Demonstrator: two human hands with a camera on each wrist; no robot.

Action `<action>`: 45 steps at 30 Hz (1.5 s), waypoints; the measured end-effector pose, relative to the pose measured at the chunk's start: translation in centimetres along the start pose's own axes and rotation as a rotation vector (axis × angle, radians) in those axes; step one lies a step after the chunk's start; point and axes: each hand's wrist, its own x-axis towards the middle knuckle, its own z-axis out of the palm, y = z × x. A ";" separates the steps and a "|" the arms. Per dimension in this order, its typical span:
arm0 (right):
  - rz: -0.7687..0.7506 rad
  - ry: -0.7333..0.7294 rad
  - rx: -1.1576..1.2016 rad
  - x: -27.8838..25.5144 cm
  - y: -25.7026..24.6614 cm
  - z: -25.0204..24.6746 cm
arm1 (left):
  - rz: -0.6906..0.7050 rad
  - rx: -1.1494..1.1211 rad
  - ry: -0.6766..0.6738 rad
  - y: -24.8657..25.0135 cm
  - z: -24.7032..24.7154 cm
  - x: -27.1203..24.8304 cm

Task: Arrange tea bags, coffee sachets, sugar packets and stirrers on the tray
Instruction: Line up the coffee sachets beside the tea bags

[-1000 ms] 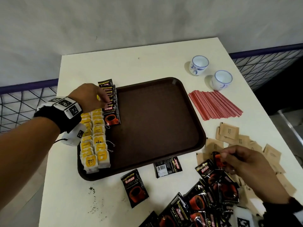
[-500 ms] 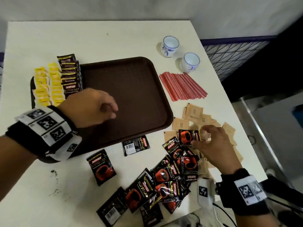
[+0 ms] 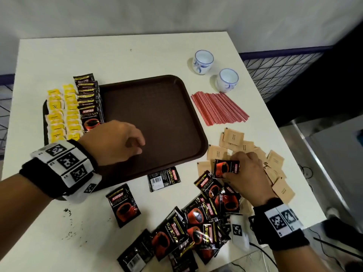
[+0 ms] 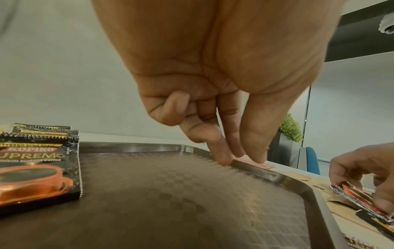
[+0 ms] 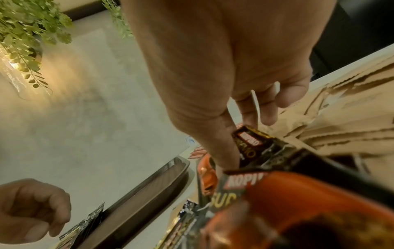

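Observation:
A brown tray (image 3: 157,118) carries two rows of yellow tea bags (image 3: 62,112) and a stack of black coffee sachets (image 3: 89,103) along its left side. Over the tray's front half hovers my left hand (image 3: 140,146), fingers loosely curled, holding nothing; the left wrist view shows its fingertips (image 4: 226,156) pointing down at the tray (image 4: 192,202). Right of the tray, my right hand (image 3: 227,173) pinches one coffee sachet (image 3: 225,168) just above the loose sachet pile (image 3: 196,222). Thumb and fingers grip that sachet (image 5: 249,148) in the right wrist view. Brown sugar packets (image 3: 275,169) and red stirrers (image 3: 220,107) lie on the table.
Two blue-and-white cups (image 3: 203,62) (image 3: 227,80) stand at the back right of the white table (image 3: 117,55). Single sachets (image 3: 123,205) (image 3: 164,178) lie in front of the tray. Dark crumbs (image 3: 67,211) dot the front left. The table's right edge runs close behind the sugar packets.
My left hand has come away from the stacked sachets and now hangs over the tray's front. My right hand has picked one sachet out of the pile and holds it up.

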 end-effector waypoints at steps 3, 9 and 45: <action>-0.046 0.015 0.134 0.1 -0.1 -0.8 | -0.010 -0.005 -0.013 -0.1 0.1 0.1; -0.183 -0.099 0.373 0.2 -3.2 -3.7 | 0.054 -0.098 0.069 0.0 -0.2 0.6; -0.470 -0.166 0.461 3.5 -17.5 3.4 | -0.317 -0.521 0.069 -0.3 2.8 -2.7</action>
